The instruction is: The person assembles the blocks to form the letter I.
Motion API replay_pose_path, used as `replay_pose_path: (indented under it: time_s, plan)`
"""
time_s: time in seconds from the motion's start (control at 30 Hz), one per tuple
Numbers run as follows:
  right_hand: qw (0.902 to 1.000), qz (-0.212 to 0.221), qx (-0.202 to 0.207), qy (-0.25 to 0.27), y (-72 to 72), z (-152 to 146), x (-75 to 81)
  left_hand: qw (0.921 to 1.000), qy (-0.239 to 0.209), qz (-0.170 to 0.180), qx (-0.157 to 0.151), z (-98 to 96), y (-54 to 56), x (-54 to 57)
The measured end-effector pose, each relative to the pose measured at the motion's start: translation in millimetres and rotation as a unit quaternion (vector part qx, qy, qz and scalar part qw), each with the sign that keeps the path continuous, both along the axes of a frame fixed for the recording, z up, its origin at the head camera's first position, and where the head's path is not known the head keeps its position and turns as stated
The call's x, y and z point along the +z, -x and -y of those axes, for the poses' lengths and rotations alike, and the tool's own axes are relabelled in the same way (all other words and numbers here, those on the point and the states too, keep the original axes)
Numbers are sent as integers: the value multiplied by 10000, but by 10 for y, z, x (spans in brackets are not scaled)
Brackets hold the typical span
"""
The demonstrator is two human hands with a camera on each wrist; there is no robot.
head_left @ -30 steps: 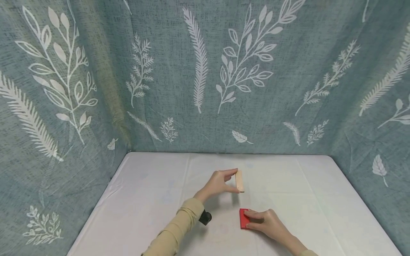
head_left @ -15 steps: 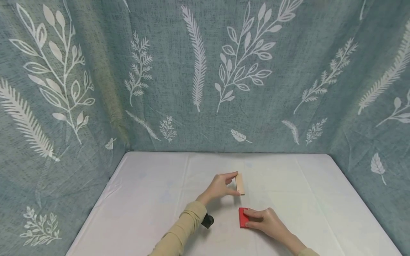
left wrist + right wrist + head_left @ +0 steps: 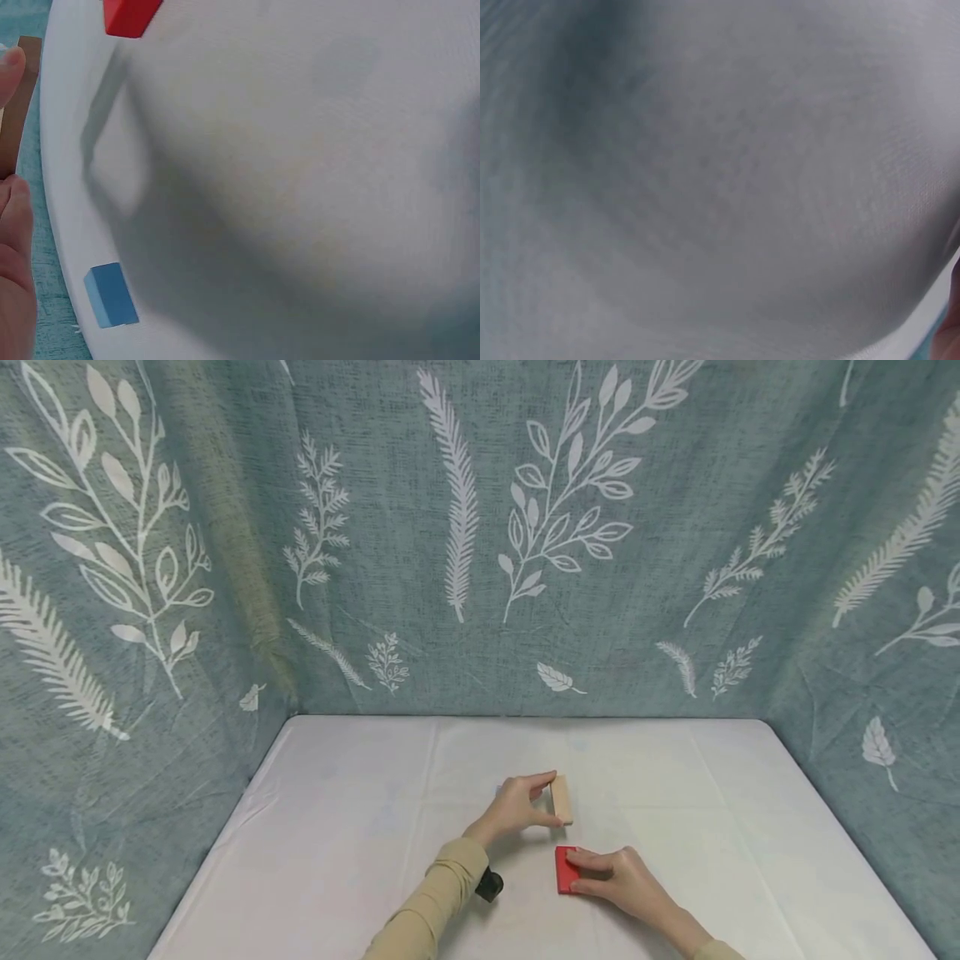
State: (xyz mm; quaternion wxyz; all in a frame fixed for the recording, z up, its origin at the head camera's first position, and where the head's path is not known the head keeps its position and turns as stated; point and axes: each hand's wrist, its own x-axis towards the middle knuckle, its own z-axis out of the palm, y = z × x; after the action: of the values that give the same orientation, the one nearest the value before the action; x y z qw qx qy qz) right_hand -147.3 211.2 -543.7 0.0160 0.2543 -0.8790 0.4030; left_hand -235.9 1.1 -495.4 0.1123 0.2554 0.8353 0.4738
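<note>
My left hand (image 3: 513,806) pinches a pale wooden block (image 3: 562,800) by its two ends, between thumb and fingers. That block is held above the table, and its shadow falls on the cloth. Nearer to me, my right hand (image 3: 626,881) grips a red block (image 3: 567,870) that appears to rest on the table. In the left wrist view the wooden block (image 3: 18,112) shows at the left edge, and the red block (image 3: 131,16) at the top. A blue block (image 3: 111,295) lies on the cloth there; in the head view my left hand almost wholly hides it.
A white cloth covers the table (image 3: 360,777). Patterned blue-green curtains (image 3: 412,568) hang behind it and along both sides. A black wrist camera (image 3: 490,885) sticks out under my left sleeve. The right wrist view holds mostly blurred cloth and a sliver of hand.
My left hand has come slightly toward me with the wooden block, nearer the red one. The right hand stays about where it was. A bit of blue now peeks out behind the left hand.
</note>
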Motion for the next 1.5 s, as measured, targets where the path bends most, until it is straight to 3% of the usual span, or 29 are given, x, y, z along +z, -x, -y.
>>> replay_pose_path:
  time_s: [0.47, 1.5]
  plan:
    - [9996, -178, 179, 114, 13, -23, 9, 9996, 244, 124, 103, -62, -40, -102]
    - [9987, -443, 206, 143, -31, 9, -34, 9973, 708, 79, -150, -47, -85, -190]
